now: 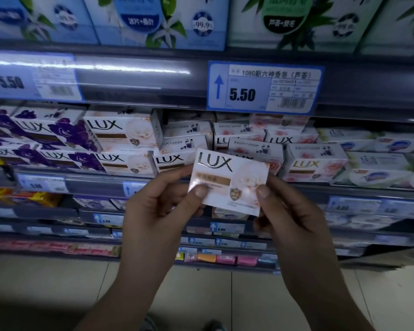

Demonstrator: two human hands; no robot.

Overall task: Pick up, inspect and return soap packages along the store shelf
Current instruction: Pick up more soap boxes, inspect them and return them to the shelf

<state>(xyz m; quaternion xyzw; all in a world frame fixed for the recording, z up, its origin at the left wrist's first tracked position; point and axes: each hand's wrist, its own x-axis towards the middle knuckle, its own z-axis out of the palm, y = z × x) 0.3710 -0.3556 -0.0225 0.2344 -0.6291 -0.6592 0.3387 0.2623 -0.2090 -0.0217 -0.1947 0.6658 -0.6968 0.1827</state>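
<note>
Two hands on one box: left hand [158, 206] pinches the lower left corner of the Lux box [230, 182], thumb on the front and fingers tucked behind, and right hand [289, 218] does the same on the lower right corner. My guess is it's gripped by the bottom corners so the logo and printed front are uncovered and face the eyes, so this looks like the inspect step, with the return not yet done. The box hangs in the air just in front of the shelf [93, 185], slightly tilted, right by the matching white boxes [127, 163], so putting it back should be a short reach. Purple boxes [58, 134] sit to the left, pink boxes [313, 167] to the right. Hard to tell: the fingers behind the box and its back side are hidden, the small print near the shield badge is mush, the lower tags are blurred, and the top-row boxes are cut off. Only the 5.50 price tag [264, 88] reads clearly.
</note>
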